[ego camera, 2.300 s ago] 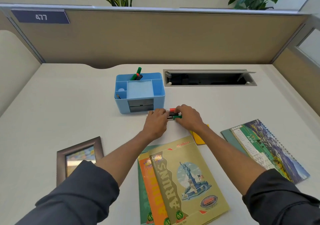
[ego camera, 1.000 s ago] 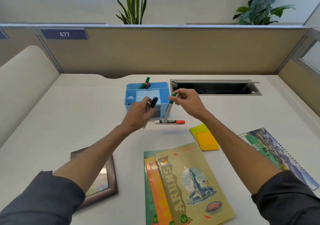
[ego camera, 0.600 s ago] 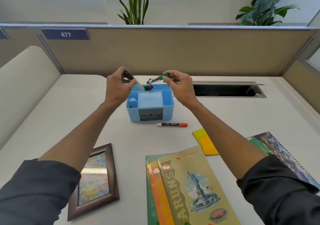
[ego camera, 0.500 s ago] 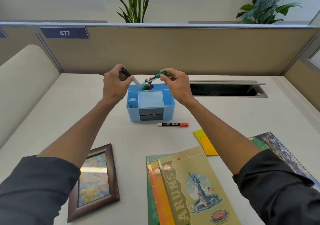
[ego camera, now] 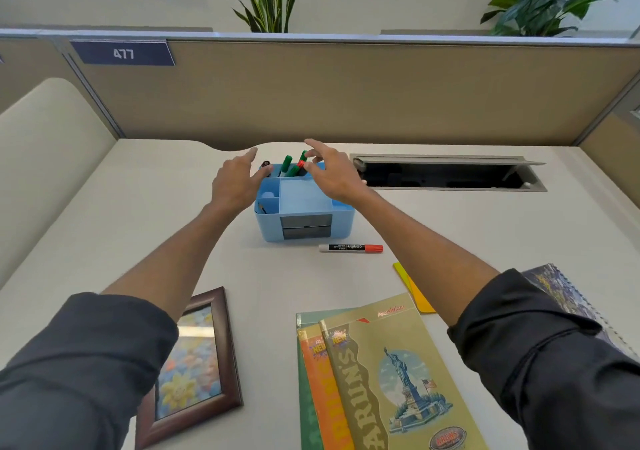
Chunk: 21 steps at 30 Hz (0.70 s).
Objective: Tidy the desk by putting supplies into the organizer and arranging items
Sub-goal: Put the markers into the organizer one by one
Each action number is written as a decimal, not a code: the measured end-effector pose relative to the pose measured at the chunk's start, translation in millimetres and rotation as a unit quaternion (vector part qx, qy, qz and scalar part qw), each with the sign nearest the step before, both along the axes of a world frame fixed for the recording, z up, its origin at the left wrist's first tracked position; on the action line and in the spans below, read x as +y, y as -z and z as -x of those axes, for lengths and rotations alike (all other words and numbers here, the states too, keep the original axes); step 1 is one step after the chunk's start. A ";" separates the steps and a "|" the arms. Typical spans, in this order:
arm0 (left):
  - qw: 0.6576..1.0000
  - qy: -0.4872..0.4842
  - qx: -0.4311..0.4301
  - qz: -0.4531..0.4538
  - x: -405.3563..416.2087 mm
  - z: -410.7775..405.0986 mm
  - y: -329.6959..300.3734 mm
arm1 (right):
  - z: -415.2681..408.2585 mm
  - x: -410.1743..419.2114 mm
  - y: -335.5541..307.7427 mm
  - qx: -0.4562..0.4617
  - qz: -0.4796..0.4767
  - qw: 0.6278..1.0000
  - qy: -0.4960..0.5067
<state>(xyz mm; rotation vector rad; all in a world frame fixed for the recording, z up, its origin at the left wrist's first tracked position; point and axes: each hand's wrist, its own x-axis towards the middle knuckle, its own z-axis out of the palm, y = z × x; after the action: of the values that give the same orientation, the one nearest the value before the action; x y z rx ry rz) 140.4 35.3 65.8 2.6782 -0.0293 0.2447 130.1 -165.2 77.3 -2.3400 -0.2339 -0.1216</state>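
Hovering over blue organizer (ego camera: pixel 304 211): my left hand (ego camera: pixel 239 186) and right hand (ego camera: pixel 332 176) apart, fingers spread, gripping nothing. Green markers (ego camera: pixel 289 165) upright in rear compartment. Red-capped marker (ego camera: pixel 350 248) lies on desk just before organizer, likely next pickup.

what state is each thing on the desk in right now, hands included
left hand: open, empty, over the organizer's left edge
right hand: open, empty, over the back compartment
blue organizer: upright, drawers shut
green markers: standing in the back compartment
red marker: lying loose on the desk, capped
picture frame: lying flat, face up
notebooks: closed, fanned stack
cable hatch: lid open
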 end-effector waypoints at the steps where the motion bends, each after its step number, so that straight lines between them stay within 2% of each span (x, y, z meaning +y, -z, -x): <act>1: 1.000 0.000 0.004 0.001 0.4 -0.4 0.9 | 0.9 -0.6 1.4 -0.005 0.002 1.000 0.003; 9: 0.998 0.003 -0.052 0.021 -3.7 13.7 0.2 | 15.2 -22.5 10.0 -0.032 0.017 0.998 0.042; 21: 0.996 0.007 -0.084 0.027 -15.0 29.1 1.6 | 45.2 -59.6 34.1 0.012 0.121 0.991 0.050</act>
<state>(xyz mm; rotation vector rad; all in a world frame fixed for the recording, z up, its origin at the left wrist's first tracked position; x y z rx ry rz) 111.3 20.2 64.2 2.5959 -0.0928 0.4601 84.9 -224.8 43.2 -2.5935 -0.1246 -0.1206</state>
